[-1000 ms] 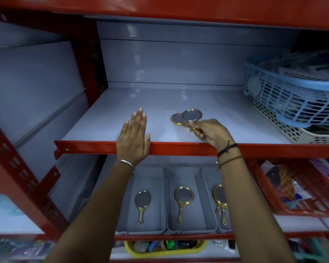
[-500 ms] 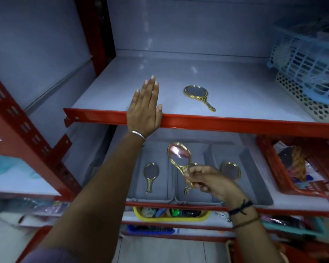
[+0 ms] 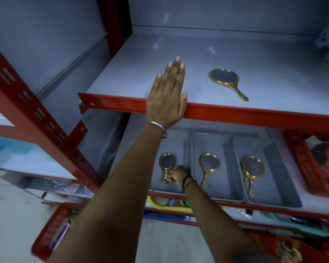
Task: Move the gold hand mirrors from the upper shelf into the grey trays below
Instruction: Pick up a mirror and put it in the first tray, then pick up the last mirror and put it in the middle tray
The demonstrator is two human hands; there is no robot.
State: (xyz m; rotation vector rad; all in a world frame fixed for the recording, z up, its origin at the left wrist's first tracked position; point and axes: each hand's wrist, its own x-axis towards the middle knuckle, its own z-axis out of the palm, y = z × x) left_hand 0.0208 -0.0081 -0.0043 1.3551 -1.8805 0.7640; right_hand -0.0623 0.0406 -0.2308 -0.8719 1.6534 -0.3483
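Half a second on, the right hand (image 3: 176, 176) has dropped from in front of the trays into the left grey plastic tray (image 3: 174, 187), carrying its gold oval hand mirror (image 3: 166, 166) with it. Its fingers are curled around the ornate handle; the mirror's glass end points toward the back of the tray. Whether the mirror already rests on the tray floor cannot be told, and the left forearm crosses in front and hides that tray's left wall. Any mirror already lying there cannot be made out separately from the held one.

The left hand (image 3: 167, 97) lies flat, fingers spread and straight, over the red metal front edge of the upper shelf (image 3: 254, 112), gripping nothing.

One gold hand mirror on the upper shelf (image 3: 227, 82) lies glass-up, handle toward the front right, well apart from the left hand.

The middle grey tray (image 3: 228, 194) holds a single gold mirror (image 3: 209, 167). In the right grey tray (image 3: 273, 200), the gold mirrors (image 3: 252, 172) appear stacked, two handles showing below one frame.

A red plastic basket (image 3: 300, 164) is cut off at the right edge, its contents blurred.
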